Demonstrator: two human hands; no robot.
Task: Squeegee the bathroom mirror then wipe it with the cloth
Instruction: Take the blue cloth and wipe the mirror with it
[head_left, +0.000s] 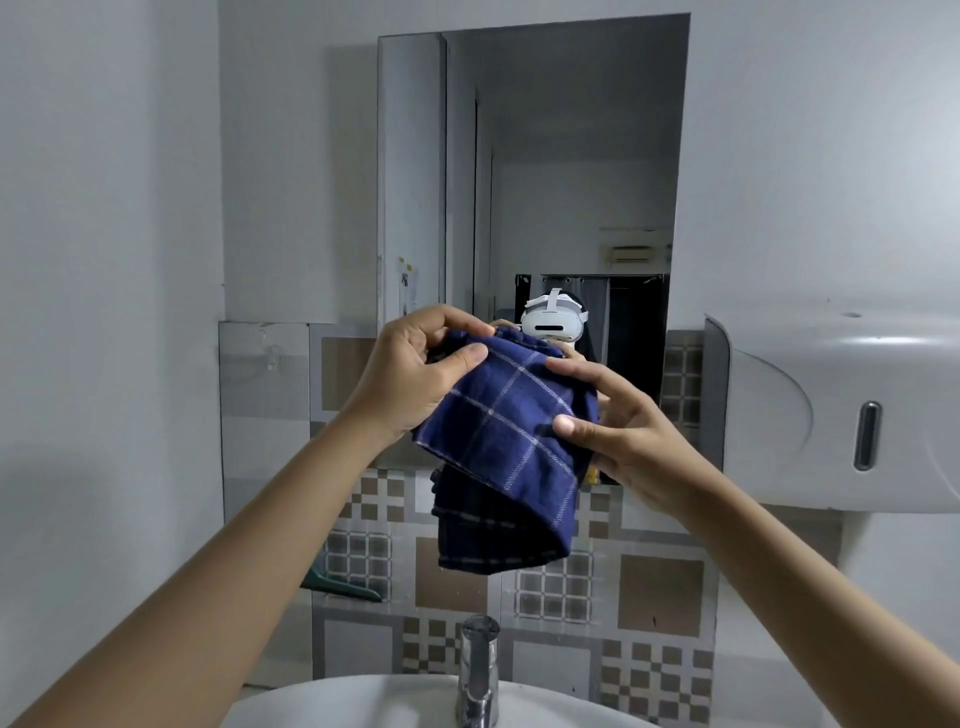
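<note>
A dark blue checked cloth (506, 447) hangs folded in the air in front of the lower part of the bathroom mirror (561, 171). My left hand (410, 374) pinches its upper left corner between thumb and fingers. My right hand (618, 431) holds its right edge, thumb on the front and fingers behind. The cloth is not touching the glass as far as I can tell. A green tool (340, 584), perhaps the squeegee, lies low at the left against the tiled wall, partly hidden by my left forearm.
A white sink (363, 696) with a chrome tap (478, 670) sits directly below. A large white paper dispenser (841, 410) juts from the right wall. Patterned tiles (654, 587) cover the wall under the mirror; a plain white wall stands at the left.
</note>
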